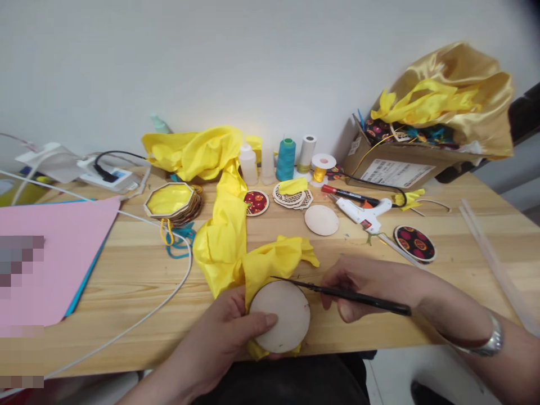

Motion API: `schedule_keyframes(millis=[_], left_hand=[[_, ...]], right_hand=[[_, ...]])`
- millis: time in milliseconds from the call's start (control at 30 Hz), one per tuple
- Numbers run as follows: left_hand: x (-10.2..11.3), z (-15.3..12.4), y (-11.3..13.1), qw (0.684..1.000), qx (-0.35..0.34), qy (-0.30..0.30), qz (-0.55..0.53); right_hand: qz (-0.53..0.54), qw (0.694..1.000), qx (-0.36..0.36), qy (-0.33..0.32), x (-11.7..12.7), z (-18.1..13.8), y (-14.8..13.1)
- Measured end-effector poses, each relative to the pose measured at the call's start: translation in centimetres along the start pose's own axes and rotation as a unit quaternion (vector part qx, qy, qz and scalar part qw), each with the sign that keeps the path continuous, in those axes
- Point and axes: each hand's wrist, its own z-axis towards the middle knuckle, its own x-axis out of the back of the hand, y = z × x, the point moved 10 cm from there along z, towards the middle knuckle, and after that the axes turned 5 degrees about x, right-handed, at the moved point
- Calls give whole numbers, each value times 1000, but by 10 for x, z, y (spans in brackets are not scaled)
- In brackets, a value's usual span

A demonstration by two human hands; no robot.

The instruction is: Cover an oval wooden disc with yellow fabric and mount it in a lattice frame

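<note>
My left hand grips a round pale wooden disc at the table's front edge, thumb pressed on its face, with yellow fabric folded under and behind it. My right hand is closed around a thin black pen-like tool whose tip reaches the disc's upper edge. A silver bangle sits on my right wrist.
Behind lie another plain disc, patterned discs, a white glue gun, a red marker, thread spools, bottles, an octagonal stack, a cardboard box of gold cloth, pink paper and a white cable.
</note>
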Motion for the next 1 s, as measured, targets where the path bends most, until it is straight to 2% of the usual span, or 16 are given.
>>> schedule_keyframes(millis=[400, 667, 1000], left_hand=[[0, -3, -5, 999, 22, -24, 31], [1, -4, -5, 998, 28, -30, 37], [-5, -3, -4, 997, 37, -63, 13]], right_hand=[[33, 999, -16, -3, 2, 9, 3], [11, 1000, -28, -4, 5, 8, 3], [-34, 998, 21, -45, 4, 1, -9]])
